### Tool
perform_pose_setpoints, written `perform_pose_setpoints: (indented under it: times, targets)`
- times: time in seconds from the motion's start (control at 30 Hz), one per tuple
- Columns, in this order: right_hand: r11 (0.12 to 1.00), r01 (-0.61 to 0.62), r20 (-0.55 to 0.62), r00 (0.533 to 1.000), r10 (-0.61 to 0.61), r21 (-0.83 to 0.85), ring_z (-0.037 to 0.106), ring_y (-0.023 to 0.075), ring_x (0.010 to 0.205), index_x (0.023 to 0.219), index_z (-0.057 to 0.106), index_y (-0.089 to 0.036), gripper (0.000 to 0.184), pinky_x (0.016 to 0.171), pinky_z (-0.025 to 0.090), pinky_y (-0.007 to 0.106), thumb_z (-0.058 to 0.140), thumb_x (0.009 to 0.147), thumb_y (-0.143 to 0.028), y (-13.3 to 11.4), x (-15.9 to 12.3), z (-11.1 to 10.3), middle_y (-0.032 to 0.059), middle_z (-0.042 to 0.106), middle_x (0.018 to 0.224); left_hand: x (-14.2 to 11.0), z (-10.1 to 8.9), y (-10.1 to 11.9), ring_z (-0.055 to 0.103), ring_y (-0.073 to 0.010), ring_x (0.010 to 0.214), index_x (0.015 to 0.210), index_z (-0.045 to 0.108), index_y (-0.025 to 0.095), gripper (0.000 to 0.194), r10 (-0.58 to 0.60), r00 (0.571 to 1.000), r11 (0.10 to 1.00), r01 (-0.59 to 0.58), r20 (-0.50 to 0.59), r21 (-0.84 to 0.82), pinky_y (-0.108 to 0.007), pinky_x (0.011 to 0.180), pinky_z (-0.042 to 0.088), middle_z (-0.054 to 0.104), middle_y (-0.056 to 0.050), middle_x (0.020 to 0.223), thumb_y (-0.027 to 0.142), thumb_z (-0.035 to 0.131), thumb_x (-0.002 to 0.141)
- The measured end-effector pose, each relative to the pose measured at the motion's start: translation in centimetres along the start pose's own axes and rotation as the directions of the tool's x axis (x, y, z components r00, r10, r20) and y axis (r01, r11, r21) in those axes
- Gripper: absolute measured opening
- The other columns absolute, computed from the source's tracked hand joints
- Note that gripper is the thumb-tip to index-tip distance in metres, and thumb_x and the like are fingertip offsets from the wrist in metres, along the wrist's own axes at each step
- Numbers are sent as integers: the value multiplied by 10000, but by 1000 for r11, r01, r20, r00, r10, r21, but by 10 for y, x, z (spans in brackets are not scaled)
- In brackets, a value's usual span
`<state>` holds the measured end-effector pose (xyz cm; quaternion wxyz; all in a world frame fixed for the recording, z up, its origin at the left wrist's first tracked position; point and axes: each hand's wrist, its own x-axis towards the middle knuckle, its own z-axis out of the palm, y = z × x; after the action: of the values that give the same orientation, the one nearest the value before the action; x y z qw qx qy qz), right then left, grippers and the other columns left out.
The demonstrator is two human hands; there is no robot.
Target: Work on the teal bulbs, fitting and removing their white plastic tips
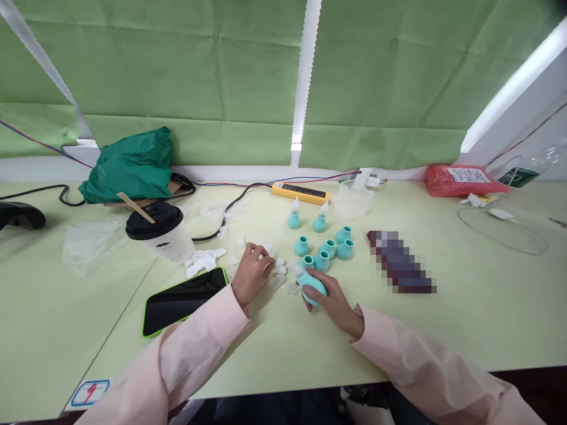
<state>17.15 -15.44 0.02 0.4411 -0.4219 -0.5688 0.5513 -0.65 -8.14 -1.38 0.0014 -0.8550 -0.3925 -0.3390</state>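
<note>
My right hand [330,298] is wrapped around a teal squeeze bulb [312,287], held tilted with its translucent nozzle pointing up and left. Over a pile of small translucent white plastic pieces [280,268], my left hand [253,273] has its fingers curled and pressed together. What lies between those fingertips is hidden. Several open-necked teal bulbs [345,249] stand just beyond my right hand. Behind them, a teal bulb with a translucent nozzle [293,219] and another such bulb with its nozzle [319,221] stand upright.
Left of my hands are a phone with a green edge [183,301], crumpled tissue [204,261] and a lidded paper cup [166,245]. A yellow power strip [300,193] and a green bag [128,165] lie at the back. A pixelated object [401,262] lies right, a red package [465,180] farther back.
</note>
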Motion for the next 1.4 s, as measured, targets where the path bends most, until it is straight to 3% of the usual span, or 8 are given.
perform_pose_setpoints:
  times: [0.23,0.37,0.63,0.77,0.87,0.93,1.1,1.4]
  targets:
    - [962,-15,67,997,34,-274,359,66,441,826,452,-178,176,413,327,197,465,752,-336,4,-2,5,-51,395,567,-3,-18,32,426,-160,775,966,493,168,238,-109,993,957,115,40,-268,-292,673,372,524,-50,788,194,304,824]
    - [898,158,154,983,-102,-410,400,102,586,841,463,-167,136,532,355,223,446,765,-278,1,-6,9,-12,460,682,-4,-21,49,372,-106,524,563,439,159,281,-169,940,885,278,297,-374,-243,512,303,386,24,507,287,340,793]
    - [778,359,360,915,-183,-515,397,112,566,847,410,-185,108,528,344,231,392,796,-278,-6,-12,9,-12,443,664,-5,-15,50,194,-48,371,433,261,164,316,-245,679,122,730,692,-673,-196,366,147,210,64,385,293,380,696]
    - [706,482,440,859,-262,-519,444,133,669,921,410,-184,165,615,378,261,424,776,-260,-9,-12,5,29,483,791,3,-17,38,153,-62,310,438,222,190,361,-167,620,-50,771,767,-634,-198,331,159,114,78,311,380,288,738]
    - [718,507,344,860,-378,-478,465,145,745,911,427,-192,187,678,396,279,484,744,-255,-16,-7,-1,36,479,823,12,-21,26,226,-61,334,491,289,180,380,-296,709,86,687,640,-722,-193,351,196,220,70,364,441,296,768]
    - [695,515,242,855,-459,-501,464,161,806,893,469,-192,203,723,396,302,532,708,-248,-21,-3,-7,46,458,854,17,-23,18,303,-65,383,578,377,170,338,-407,794,362,594,451,-718,-193,391,244,313,59,433,453,358,761]
    - [564,435,105,847,-522,-702,475,176,779,921,547,-210,234,687,406,326,547,689,-239,-17,6,-16,54,463,837,19,-19,-1,435,-125,583,823,479,184,192,-311,929,900,355,199,-252,-246,547,352,458,22,596,352,478,731]
    - [251,425,169,734,-658,-870,486,222,950,988,501,-207,244,830,258,429,503,745,-220,7,19,-17,57,611,954,17,-5,-10,439,-194,817,832,554,166,140,-15,971,997,-3,237,77,-334,688,401,523,-72,847,193,459,733]
